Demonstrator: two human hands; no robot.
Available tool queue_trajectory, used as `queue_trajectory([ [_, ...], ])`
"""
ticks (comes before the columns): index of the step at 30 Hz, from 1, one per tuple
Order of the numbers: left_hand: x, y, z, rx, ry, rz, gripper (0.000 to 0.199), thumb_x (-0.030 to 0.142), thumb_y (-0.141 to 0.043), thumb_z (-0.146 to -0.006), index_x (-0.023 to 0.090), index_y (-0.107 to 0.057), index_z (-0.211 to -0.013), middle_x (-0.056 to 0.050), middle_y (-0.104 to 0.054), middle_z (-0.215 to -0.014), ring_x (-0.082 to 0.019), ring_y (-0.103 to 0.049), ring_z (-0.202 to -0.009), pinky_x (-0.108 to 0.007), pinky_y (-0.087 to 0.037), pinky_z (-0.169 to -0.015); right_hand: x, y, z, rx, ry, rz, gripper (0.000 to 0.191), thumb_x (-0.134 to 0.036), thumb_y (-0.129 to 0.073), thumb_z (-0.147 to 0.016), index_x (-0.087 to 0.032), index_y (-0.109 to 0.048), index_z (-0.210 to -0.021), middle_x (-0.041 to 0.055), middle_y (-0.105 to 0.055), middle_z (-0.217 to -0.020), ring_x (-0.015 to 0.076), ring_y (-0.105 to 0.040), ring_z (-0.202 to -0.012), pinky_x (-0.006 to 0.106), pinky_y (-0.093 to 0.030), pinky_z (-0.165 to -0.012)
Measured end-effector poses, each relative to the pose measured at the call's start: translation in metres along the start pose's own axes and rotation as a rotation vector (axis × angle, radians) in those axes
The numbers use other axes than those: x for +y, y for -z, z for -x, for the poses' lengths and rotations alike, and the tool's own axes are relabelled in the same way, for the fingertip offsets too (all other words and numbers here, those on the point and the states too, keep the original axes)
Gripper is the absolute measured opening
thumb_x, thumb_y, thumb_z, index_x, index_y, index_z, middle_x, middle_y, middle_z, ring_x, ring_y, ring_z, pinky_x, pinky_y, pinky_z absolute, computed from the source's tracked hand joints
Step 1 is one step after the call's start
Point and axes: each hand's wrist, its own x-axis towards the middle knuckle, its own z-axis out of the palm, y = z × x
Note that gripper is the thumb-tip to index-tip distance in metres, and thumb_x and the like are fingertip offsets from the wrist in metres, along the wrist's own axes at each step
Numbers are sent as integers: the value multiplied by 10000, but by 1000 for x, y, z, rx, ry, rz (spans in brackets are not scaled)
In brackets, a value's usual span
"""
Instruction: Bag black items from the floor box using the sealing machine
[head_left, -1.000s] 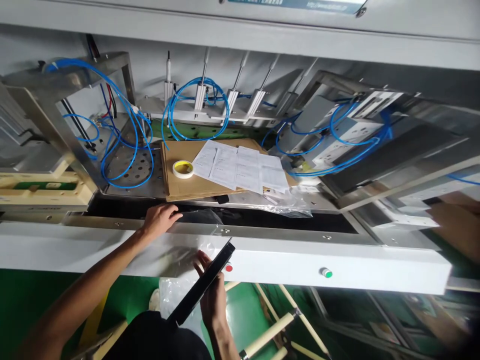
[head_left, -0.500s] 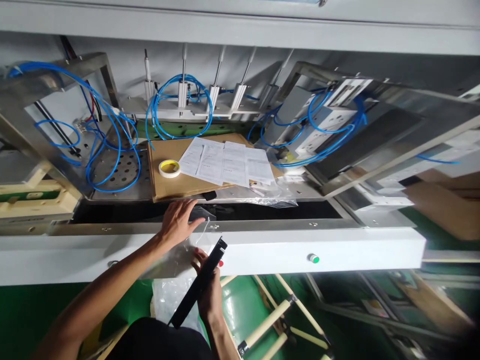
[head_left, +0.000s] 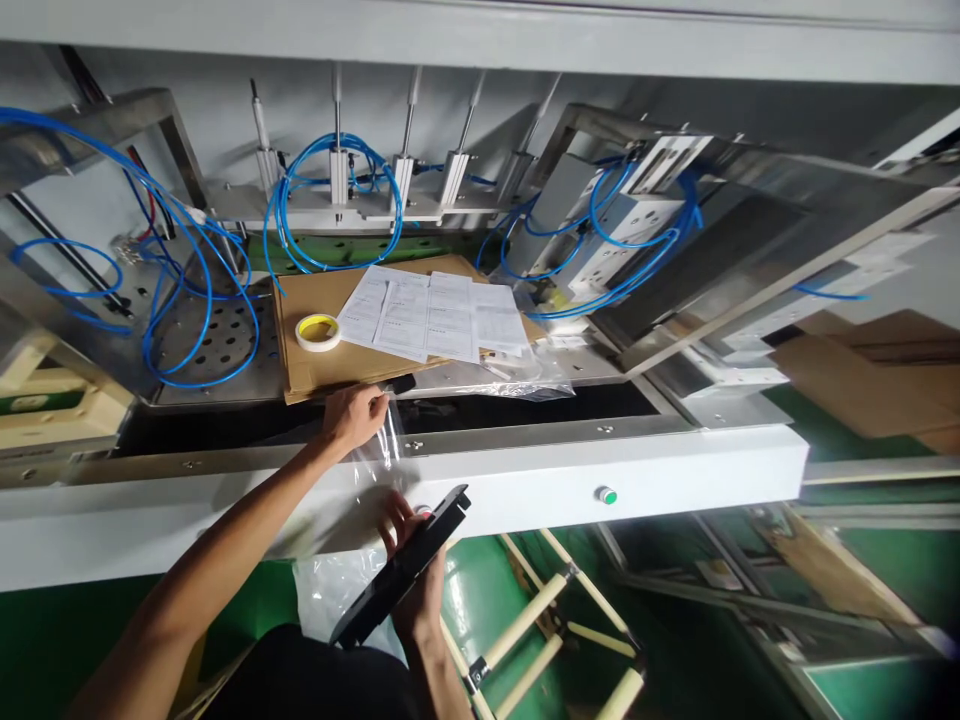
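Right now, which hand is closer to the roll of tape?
Left. The left hand is by the front edge of the cardboard under the tape roll; the right hand is farther off, holding the black part.

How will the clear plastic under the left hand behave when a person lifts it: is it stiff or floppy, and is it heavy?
The clear plastic is probably floppy, since it creases below the left hand. It looks thin and see-through, so I would expect it to be light for its size. Its glossy shine suggests it may be a little slippery.
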Motion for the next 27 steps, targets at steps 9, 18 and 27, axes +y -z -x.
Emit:
queue_trajectory([
  [9, 3, -6, -4, -110, -14, 19, 198, 313, -624, -1037, 182, -767, -1000, -115, -797, -1059, -267, -737, -1010, -337, -500, -833, -14, 14, 24, -87, 28, 278, 500, -676, -698, -911, -204, -803, -1039, 174, -800, -1178, 342, -764, -1039, 494, -622, -889],
  [18, 5, -2, 0, -200, 88, 193, 607, 359, -930, -778, 196, -696, -1313, -110, -734, -1352, -312, -696, -1242, -409, -553, -1052, 6, -6, 5, -208, -132, 494, 700, -774, -556, -926, -278, -711, -1394, 114, -631, -1540, 381, -625, -1379, 633, -350, -1268],
  [27, -3, 38, 30, 63, -120, 352, 422, 325, -823, -899, 189, -665, -1266, -98, -738, -1253, -246, -692, -1172, -379, -549, -1052, 2, -12, 2, -264, -93, 381, 598, -734, -587, -938, -297, -752, -1310, 97, -629, -1545, 377, -537, -1473, 635, -375, -1254],
])
